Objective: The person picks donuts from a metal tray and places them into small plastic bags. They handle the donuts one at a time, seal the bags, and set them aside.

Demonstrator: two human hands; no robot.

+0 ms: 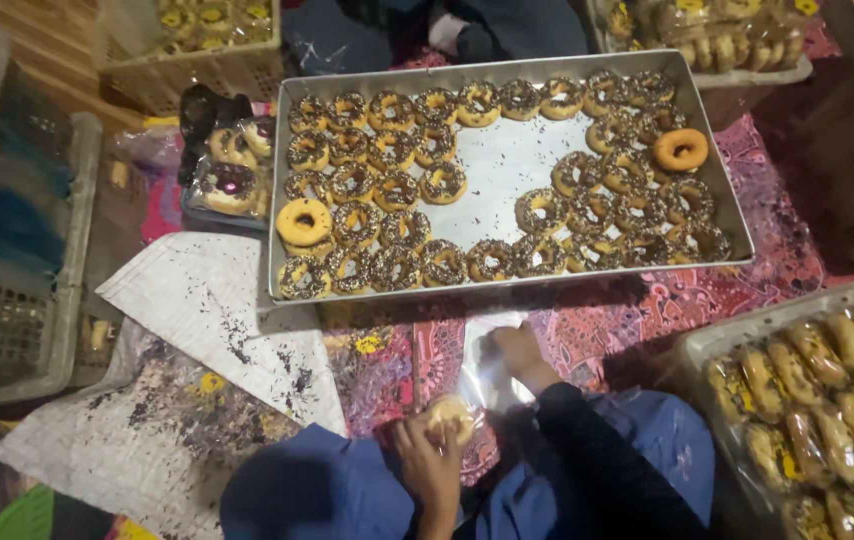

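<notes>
A pale round doughnut (450, 414) sits in the fingers of the left hand (430, 455), low in the view and close to the person's lap; the fingers are curled about it, closed on its rim, with its flat face turned up. Just beyond it and slightly to the right, the right hand (517, 352) pinches the edge of a clear plastic bag (477, 375), fingers closed on the thin glossy film. The bag's long axis runs away from the body, toward the tray, and its near end lies beside the doughnut, so the left hand is the nearer one to the bag's lower part. Whether the doughnut is already partly inside the film I cannot tell

Straight ahead of both hands lies a shallow rectangular metal tray (507, 160), its bare shiny middle ringed by doughnuts crusted with dark and yellow sprinkles (397, 190). Two plain glazed rings stand out, one at the tray's left edge (304, 221), one far right (681, 149). Under the hands spreads a red patterned cloth (767, 260); left of them is white paper (207, 300) scattered with dark crumbs, and right of them a tray of bagged doughnuts (817, 380)
</notes>
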